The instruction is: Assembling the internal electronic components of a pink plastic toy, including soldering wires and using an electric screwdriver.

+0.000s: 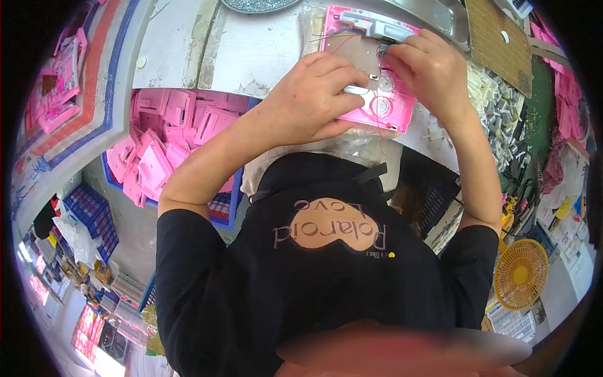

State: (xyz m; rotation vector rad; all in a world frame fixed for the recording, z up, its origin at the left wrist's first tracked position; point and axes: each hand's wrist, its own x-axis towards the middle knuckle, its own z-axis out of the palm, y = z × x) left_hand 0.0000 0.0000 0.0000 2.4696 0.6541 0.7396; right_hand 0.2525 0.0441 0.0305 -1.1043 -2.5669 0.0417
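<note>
A pink plastic housing point(405, 113) lies on the table in front of me, its inside facing up. It holds a grey-white part point(377, 26) along the far edge, a round part point(380, 107) near the front and several thin wires point(342, 45). My left hand point(317, 94) rests over the housing's left side, fingers curled together by a small pale piece; what they grip is hidden. My right hand point(433, 72) is over the right side, thumb and fingertips pinched at the dark wires. Its fingertips partly hide the spot.
A blue crate below the table on the left holds many pink plastic parts point(154, 160). A metal dish point(260, 5) and a metal tray point(440, 22) stand at the back. White and grey small parts point(496, 107) are heaped at the right, beside a brown board point(499, 44). A yellow basket point(520, 274) is lower right.
</note>
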